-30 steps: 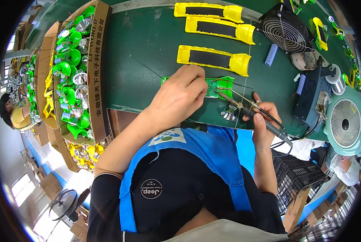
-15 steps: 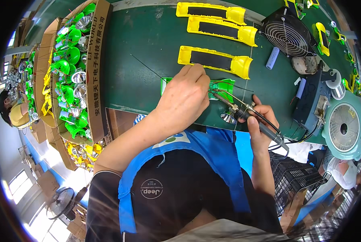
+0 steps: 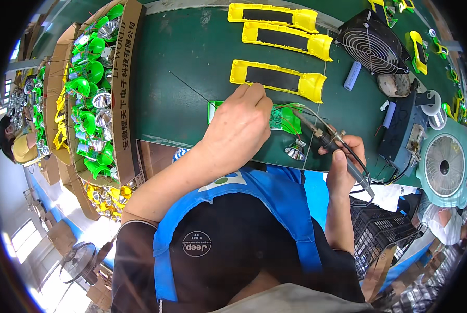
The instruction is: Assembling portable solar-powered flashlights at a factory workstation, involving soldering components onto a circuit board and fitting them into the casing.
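My right hand [image 3: 344, 161] grips a soldering iron [image 3: 355, 173] with a dark handle, its tip slanting up and left over the right end of a green flashlight housing [image 3: 292, 116]. Within the housing lies a small green circuit board [image 3: 276, 122] with thin red and dark wires. Over the housing's middle, my left hand [image 3: 241, 121] is closed in a pinch; what its fingertips hold is hidden. A silver reflector cup [image 3: 295, 151] rests on the table just below the housing, joined by a red wire. Beyond my left fingertips lies a yellow casing [image 3: 277, 79] with a black panel.
More yellow casings [image 3: 288, 39] lie at the far side. On the right are a black fan [image 3: 374, 44], battery cells [image 3: 352, 75], a blue-grey soldering station [image 3: 400, 130], a solder spool [image 3: 435, 109] and a teal fan [image 3: 444, 164]. A carton [image 3: 126, 99] of green housings stands left.
My right hand has drawn the soldering iron a little to the right, and its tip has swung up and away from the circuit board. My left hand stays almost where it was.
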{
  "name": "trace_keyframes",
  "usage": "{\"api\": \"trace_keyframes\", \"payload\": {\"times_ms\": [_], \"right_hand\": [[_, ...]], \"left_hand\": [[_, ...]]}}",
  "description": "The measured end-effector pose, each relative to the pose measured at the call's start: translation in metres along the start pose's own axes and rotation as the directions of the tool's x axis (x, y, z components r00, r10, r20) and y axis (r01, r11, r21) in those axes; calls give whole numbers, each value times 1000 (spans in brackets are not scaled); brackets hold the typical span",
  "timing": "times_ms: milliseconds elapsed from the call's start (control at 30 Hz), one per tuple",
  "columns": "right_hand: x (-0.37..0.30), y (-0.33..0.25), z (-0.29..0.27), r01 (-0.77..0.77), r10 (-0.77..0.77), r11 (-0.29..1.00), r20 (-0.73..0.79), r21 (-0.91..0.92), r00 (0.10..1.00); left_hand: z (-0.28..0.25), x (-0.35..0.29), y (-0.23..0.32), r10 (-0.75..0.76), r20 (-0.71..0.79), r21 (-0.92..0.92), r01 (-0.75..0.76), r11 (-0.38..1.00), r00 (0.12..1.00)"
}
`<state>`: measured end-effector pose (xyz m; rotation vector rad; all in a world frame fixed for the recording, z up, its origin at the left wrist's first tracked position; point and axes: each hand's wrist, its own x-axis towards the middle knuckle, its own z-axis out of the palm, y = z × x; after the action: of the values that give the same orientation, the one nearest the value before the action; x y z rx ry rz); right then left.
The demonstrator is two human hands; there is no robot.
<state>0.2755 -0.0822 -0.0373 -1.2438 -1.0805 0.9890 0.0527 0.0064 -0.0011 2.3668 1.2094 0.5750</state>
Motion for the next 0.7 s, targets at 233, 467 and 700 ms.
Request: {"api": "trace_keyframes", "payload": {"times_ms": [233, 467, 700], "right_hand": [[7, -8, 3, 20, -20, 998, 0, -65, 1000], [22, -10, 3, 4, -3, 999, 49, -31, 999], [25, -16, 2, 152, -153, 988, 43, 23, 987]], "left_hand": [[-1, 0, 0, -11, 22, -5, 11, 1000, 1000], [-2, 1, -1, 1, 18, -14, -1, 1000, 1000], [-46, -1, -32, -32, 251, -311, 112, 944, 967]]}}
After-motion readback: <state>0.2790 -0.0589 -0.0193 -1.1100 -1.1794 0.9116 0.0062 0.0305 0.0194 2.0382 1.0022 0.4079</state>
